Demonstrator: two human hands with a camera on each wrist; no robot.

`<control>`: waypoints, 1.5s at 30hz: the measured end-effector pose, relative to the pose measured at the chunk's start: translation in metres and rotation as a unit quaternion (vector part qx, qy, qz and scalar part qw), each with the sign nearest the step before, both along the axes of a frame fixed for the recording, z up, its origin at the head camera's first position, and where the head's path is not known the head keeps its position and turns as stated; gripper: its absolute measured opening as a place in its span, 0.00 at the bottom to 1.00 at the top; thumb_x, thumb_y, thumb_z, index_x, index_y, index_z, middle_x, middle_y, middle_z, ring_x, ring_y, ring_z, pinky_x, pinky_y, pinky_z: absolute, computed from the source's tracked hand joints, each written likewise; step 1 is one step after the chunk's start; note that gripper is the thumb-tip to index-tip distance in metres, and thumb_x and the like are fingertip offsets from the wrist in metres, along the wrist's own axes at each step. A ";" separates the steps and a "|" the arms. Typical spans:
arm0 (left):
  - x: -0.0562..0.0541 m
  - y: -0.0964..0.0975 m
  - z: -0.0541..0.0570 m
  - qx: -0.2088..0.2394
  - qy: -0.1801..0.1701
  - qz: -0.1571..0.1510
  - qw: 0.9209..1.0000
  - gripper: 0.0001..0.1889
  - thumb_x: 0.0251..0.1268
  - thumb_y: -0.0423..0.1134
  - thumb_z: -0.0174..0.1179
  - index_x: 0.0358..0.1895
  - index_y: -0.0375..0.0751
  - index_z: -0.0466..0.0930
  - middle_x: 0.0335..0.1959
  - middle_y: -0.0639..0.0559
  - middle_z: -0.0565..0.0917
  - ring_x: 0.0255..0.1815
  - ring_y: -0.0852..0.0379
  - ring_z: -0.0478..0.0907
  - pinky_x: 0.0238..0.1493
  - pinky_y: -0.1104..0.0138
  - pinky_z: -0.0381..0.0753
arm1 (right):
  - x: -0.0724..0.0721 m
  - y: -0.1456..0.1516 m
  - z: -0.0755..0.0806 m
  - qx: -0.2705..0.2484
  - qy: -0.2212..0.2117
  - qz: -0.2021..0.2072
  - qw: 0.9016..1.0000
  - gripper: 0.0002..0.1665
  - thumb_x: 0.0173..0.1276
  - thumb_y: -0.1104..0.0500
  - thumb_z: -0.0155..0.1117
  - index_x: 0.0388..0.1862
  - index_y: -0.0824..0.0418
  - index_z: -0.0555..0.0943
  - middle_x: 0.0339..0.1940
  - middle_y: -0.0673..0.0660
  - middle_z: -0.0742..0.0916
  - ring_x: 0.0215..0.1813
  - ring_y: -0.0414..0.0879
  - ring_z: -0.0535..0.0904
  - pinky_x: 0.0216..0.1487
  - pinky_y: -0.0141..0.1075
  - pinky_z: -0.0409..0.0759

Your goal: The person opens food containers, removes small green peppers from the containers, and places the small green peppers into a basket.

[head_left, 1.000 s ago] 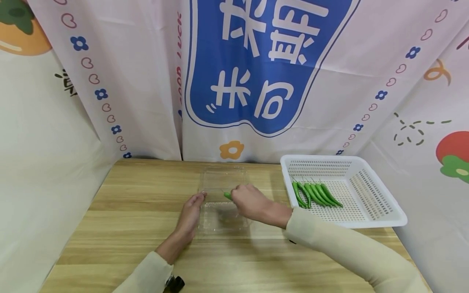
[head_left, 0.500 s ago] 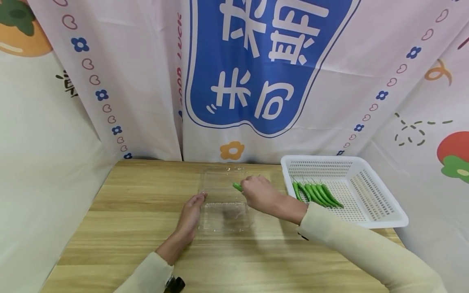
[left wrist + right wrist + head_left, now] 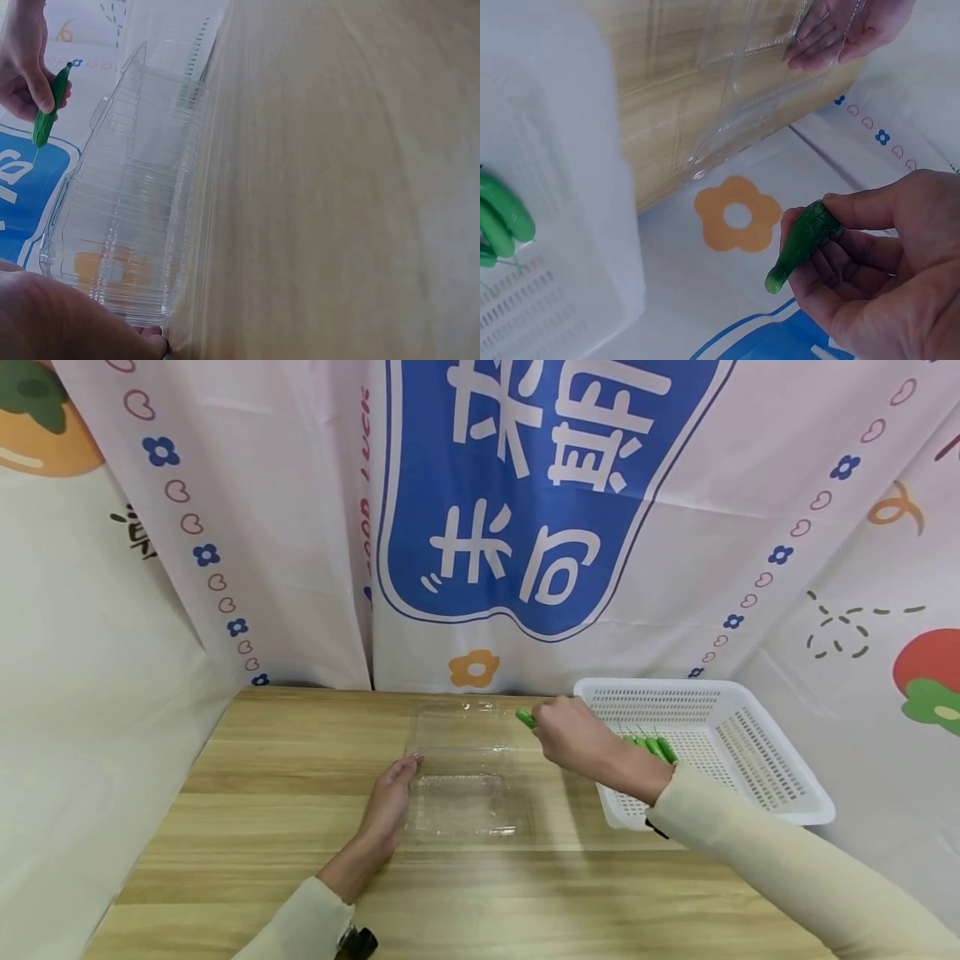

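Note:
My right hand (image 3: 577, 735) pinches a green chili pepper (image 3: 804, 244) between thumb and fingers, above the table beside the basket. One end of the pepper sticks out to the left of the fist in the head view. A clear plastic clamshell box (image 3: 457, 806) lies with its lid spread open on the table, nothing visible inside. My left hand (image 3: 388, 806) holds the box's left edge; its fingers show through the clear plastic in the right wrist view. Several more green chili peppers (image 3: 651, 746) lie in the white basket (image 3: 813, 802), partly hidden by my right hand and wrist.
The basket, with slotted walls, stands at the table's back right. Wooden tabletop (image 3: 247, 827) stretches left and in front of the box. A printed cloth (image 3: 300, 527) hangs behind the table, with more cloth on both sides.
My right hand has moved right and slightly back with the chili pepper, away from over the box to the basket's left rim. The left hand has stayed at the box's edge.

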State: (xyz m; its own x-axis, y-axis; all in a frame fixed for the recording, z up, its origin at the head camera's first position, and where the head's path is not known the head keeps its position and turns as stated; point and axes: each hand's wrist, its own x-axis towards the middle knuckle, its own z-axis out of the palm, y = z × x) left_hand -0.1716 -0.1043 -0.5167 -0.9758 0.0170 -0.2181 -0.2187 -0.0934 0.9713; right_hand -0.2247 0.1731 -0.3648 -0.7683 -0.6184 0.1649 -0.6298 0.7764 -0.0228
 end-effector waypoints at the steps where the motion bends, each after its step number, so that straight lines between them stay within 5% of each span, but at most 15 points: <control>1: 0.000 0.000 0.000 0.002 0.001 0.000 1.000 0.27 0.91 0.42 0.36 0.79 0.27 0.61 0.86 0.35 0.54 0.87 0.37 0.44 0.87 0.43 0.40 | -0.001 0.003 0.001 -0.003 -0.005 -0.005 1.000 0.18 0.69 0.69 0.67 0.20 0.58 0.74 0.18 0.52 0.77 0.19 0.47 0.74 0.20 0.42 0.79; 7: 0.000 -0.001 0.000 0.014 0.005 -0.004 1.000 0.27 0.91 0.42 0.35 0.79 0.26 0.59 0.86 0.35 0.53 0.88 0.37 0.43 0.87 0.43 0.39 | -0.007 0.020 0.006 -0.012 -0.034 -0.044 0.998 0.19 0.73 0.69 0.64 0.21 0.59 0.74 0.18 0.52 0.77 0.19 0.45 0.72 0.20 0.36 0.74; 37: -0.001 -0.003 -0.002 0.008 0.000 -0.006 1.000 0.27 0.91 0.42 0.36 0.79 0.26 0.59 0.85 0.34 0.55 0.88 0.36 0.42 0.87 0.42 0.39 | -0.048 0.119 0.013 -0.024 -0.055 -0.174 0.983 0.16 0.73 0.69 0.60 0.23 0.64 0.79 0.17 0.56 0.80 0.19 0.48 0.72 0.24 0.40 0.72; 45: -0.001 -0.003 -0.001 0.008 0.000 -0.009 1.000 0.27 0.91 0.42 0.35 0.80 0.26 0.58 0.85 0.34 0.55 0.88 0.36 0.41 0.87 0.42 0.39 | -0.057 0.140 0.010 -0.014 -0.071 -0.197 0.978 0.24 0.71 0.69 0.58 0.14 0.56 0.68 0.12 0.53 0.73 0.17 0.46 0.66 0.23 0.38 0.66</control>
